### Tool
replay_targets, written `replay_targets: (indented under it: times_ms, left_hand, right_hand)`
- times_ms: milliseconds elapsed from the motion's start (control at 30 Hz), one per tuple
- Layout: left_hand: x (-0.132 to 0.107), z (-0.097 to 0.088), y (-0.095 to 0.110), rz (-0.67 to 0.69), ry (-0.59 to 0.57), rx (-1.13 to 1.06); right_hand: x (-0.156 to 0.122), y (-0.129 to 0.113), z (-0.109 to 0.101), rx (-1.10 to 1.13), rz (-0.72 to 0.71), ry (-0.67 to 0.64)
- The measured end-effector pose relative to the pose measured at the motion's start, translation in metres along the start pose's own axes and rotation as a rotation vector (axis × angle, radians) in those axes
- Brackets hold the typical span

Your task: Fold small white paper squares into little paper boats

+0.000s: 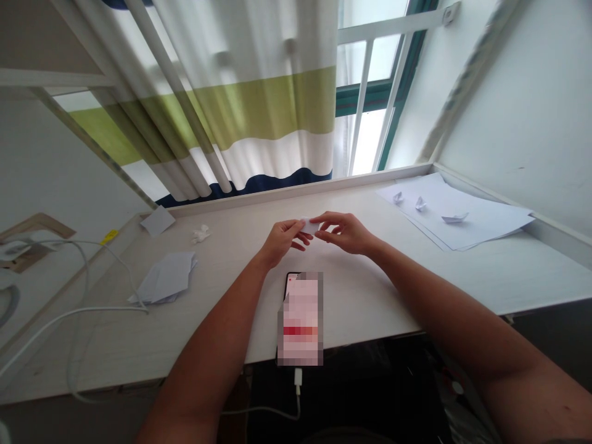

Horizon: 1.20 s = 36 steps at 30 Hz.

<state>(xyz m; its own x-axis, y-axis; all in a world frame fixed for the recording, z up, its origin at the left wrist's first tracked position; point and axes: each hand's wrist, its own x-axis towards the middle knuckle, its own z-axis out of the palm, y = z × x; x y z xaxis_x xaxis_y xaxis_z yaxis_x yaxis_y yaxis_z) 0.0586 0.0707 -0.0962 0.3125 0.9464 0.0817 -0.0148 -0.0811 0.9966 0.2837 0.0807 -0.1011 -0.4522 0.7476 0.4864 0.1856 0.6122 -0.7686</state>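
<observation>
A small piece of folded white paper (311, 227) is held above the desk, between my two hands. My left hand (285, 239) pinches its left side with thumb and fingers. From the right, my right hand (343, 232) grips the paper's other edge between thumb and index finger. The fingers partly cover the paper, so its exact folded shape is hard to make out. Just below the hands lies a phone (303, 317), its screen lit and blurred over, with a white charging plug (298, 377) at its lower end.
Small folded paper shapes (420, 204) rest on large white sheets (485, 213) at the right. To the left lie a stack of paper pieces (169, 277), a square sheet (158, 221) and a crumpled white bit (200, 234). White cables (83, 311) cross the desk's left side.
</observation>
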Motion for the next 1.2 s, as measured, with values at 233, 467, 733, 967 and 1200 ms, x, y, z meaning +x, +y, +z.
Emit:
replay_targets:
  times_ms: [233, 467, 733, 967, 1200]
  left_hand:
    - [0.000, 0.001, -0.002, 0.019, 0.015, -0.025]
    - [-0.001, 0.001, -0.002, 0.017, 0.018, -0.037]
    - [0.002, 0.000, -0.004, -0.027, 0.038, -0.119]
    - [0.001, 0.003, -0.002, 0.009, 0.005, -0.087]
    - [-0.001, 0.010, -0.002, -0.004, -0.085, -0.162]
  right_hand:
    - [0.001, -0.002, -0.002, 0.014, -0.028, -0.020]
    - [0.001, 0.004, 0.001, 0.061, 0.018, 0.012]
    - [0.001, 0.004, 0.000, 0.071, 0.034, -0.005]
    - [0.001, 0.005, 0.002, 0.067, 0.086, 0.028]
    - [0.003, 0.005, 0.005, 0.049, 0.124, 0.128]
